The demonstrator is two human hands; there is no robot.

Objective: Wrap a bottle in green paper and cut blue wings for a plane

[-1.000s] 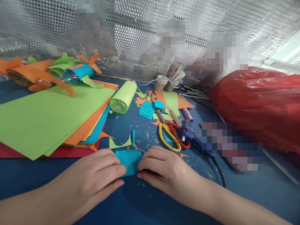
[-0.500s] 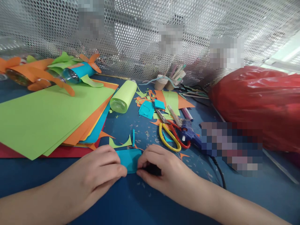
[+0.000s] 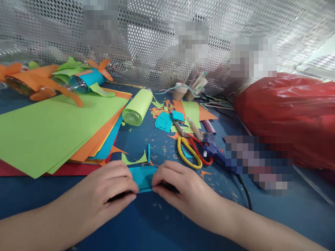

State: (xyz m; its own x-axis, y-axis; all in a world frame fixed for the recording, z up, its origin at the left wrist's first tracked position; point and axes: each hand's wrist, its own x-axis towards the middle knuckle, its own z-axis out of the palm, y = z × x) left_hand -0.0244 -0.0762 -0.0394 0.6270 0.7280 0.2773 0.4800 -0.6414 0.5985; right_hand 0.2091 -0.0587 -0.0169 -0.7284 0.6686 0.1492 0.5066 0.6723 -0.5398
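Observation:
A small piece of blue paper (image 3: 144, 178) spans the gap between my two hands, low over the blue table. My left hand (image 3: 111, 190) is closed on its left end, thumb along the near edge. At the right end, my right hand (image 3: 178, 184) pinches the paper between thumb and fingers. Both ends of the paper are hidden by my fingers. Just beyond it lie a thin blue paper roll (image 3: 149, 153) and a curved green paper scrap (image 3: 134, 159). Scissors (image 3: 192, 153) with yellow and red handles rest beyond my right hand.
Stacked coloured paper (image 3: 60, 125) covers the left. A bottle wrapped in green paper (image 3: 138, 106) lies behind, near more paper-decorated bottles (image 3: 90, 79). A blue glue gun (image 3: 213, 150) with a cord sits right. A red plastic bag (image 3: 290, 118) and perforated metal wall (image 3: 154, 42) stand beyond.
My left thumb and fingers have shifted slightly left along the near edge, and the thumb has parted a little from the fingers. The right hand stays nearly in place on the paper.

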